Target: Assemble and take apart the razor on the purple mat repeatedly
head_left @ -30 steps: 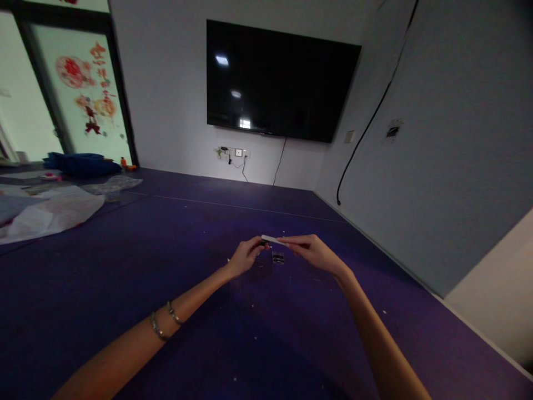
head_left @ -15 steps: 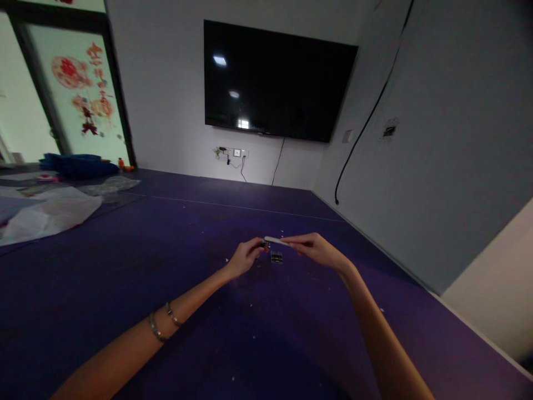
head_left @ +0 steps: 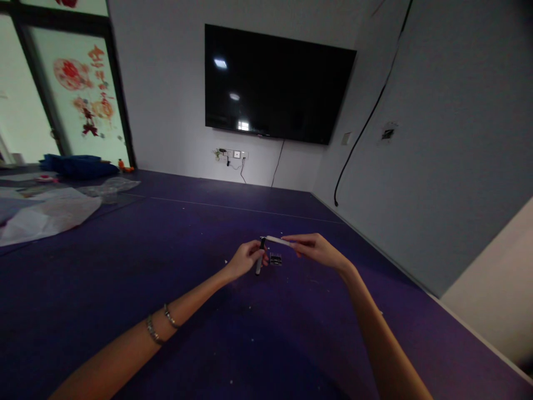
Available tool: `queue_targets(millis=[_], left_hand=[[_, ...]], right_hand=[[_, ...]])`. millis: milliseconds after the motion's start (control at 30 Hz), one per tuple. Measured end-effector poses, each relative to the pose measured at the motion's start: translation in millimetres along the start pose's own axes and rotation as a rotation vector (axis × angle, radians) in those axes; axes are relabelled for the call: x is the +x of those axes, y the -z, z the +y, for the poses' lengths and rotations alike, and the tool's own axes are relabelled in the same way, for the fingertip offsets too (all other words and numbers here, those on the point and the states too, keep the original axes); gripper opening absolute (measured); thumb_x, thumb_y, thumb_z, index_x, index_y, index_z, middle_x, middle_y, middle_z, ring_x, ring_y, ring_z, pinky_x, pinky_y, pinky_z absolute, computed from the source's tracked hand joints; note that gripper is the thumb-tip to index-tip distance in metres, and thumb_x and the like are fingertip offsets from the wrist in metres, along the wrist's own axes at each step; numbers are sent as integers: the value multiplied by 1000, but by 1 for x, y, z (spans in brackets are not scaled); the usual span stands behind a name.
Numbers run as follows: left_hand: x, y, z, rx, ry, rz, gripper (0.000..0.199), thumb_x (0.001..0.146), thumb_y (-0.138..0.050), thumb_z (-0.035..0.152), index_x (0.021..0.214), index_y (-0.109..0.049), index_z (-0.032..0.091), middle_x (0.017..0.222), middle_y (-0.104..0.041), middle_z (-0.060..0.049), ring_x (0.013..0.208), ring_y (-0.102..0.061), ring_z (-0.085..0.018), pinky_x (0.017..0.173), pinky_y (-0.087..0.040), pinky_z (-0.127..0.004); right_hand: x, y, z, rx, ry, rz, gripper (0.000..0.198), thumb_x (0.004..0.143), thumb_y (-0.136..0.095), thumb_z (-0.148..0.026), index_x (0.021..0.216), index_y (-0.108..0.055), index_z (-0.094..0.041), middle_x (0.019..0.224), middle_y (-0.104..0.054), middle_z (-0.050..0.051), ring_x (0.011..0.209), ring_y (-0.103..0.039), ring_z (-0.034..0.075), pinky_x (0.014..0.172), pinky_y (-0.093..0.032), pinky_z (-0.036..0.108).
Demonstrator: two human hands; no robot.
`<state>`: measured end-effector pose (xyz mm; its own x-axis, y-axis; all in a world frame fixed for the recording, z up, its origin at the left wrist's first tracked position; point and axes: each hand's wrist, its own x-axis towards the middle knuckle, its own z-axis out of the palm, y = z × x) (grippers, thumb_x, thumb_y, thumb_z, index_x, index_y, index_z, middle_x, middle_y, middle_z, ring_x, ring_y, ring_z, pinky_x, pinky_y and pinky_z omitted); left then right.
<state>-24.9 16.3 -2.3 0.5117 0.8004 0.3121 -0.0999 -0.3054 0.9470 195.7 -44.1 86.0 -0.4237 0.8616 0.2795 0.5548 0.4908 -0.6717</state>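
My left hand is closed around a slim black-and-grey handled tool, held close to upright with its small dark top end above the fingers; its exact kind is too small to make out. From the other side, my right hand pinches a flat white stick. The stick points left, and its far tip meets or nearly meets the tool's top end; I cannot tell whether they touch. Just below, a small dark rectangular piece with pale edges lies on the purple surface.
Tiny white bits are scattered over the purple surface. White sheeting, clear plastic and a dark blue bundle lie at the far left. A black cable hangs along the right wall. A television is mounted ahead.
The tool in my left hand has turned so its grey handle now shows below the fingers. My right hand keeps the white stick in nearly the same place.
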Motion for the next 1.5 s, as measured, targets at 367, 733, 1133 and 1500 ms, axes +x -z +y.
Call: queue_targets(millis=[367, 733, 1133, 1500], left_hand=[[-4, 0, 14, -282, 409, -182, 20, 74, -62, 27, 83, -50, 13, 72, -64, -8, 63, -65, -20, 60, -49, -34], [-3, 2, 12, -383, 566, -257, 18, 71, -62, 19, 82, -50, 11, 70, -66, -9, 64, -65, -21, 65, -49, -38], [-4, 1, 5, -400, 560, -290, 18, 71, -62, 19, 80, -49, 12, 69, -64, -7, 63, -65, -22, 64, -49, -41], [-6, -1, 6, -397, 588, -301, 16, 72, -60, 19, 78, -47, 12, 67, -63, -6, 62, -66, -21, 68, -49, -41]], right_hand=[[12, -16, 24, -111, 28, 166, 34, 83, -50, -34, 109, -65, -19, 89, -70, 5, 73, -61, 17, 67, -47, 28], [19, -33, 42, -61, 72, 62, 30, 83, -49, -28, 108, -65, -21, 104, -68, 4, 94, -62, 20, 84, -46, 32], [18, -36, 47, 44, 34, 25, 32, 82, -51, -32, 107, -66, -18, 100, -69, 5, 89, -63, 21, 79, -47, 32], [20, -40, 57, 104, 13, 9, 34, 81, -53, -34, 108, -66, -17, 99, -70, 5, 87, -63, 20, 77, -47, 30]])
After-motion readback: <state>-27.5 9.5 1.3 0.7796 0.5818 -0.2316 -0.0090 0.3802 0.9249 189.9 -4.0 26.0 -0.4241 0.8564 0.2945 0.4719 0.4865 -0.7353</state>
